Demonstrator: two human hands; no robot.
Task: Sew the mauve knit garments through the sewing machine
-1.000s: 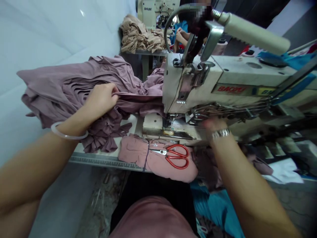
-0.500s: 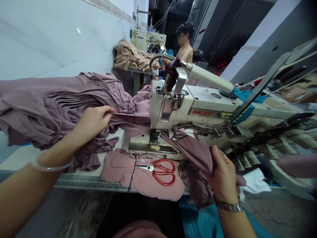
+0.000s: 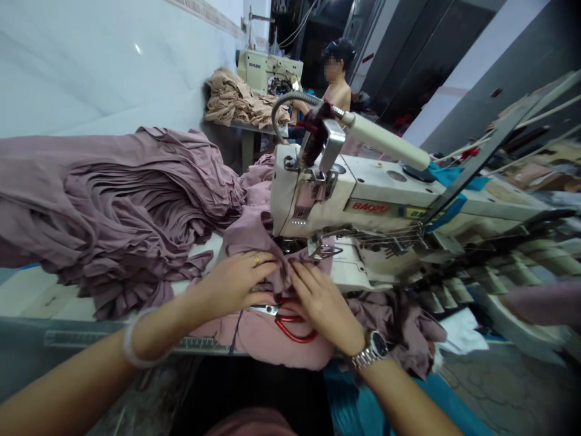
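Close together in front of the needle area of a white sewing machine (image 3: 385, 181), my left hand (image 3: 231, 281) and my right hand (image 3: 320, 300) pinch a piece of mauve fabric (image 3: 252, 233). Its upper part lies against the machine's head, and its edge is gathered between my fingertips. Red-handled scissors (image 3: 290, 333) rest on a folded pink cloth (image 3: 267, 351) below my hands, partly covered by my right hand. A dark cord crosses that cloth.
A large mauve fabric pile (image 3: 149, 181) covers the table's left side. More mauve fabric (image 3: 403, 330) bunches at right, near thread cones (image 3: 458, 290). A metal ruler strip (image 3: 200, 345) runs along the front edge. Behind, a person (image 3: 338, 85) sits by another sewing machine (image 3: 258, 69).
My left hand has come right from the fabric by the pile, and my right hand has moved left from the machine's right side. Both now meet on mauve fabric before the needle area.
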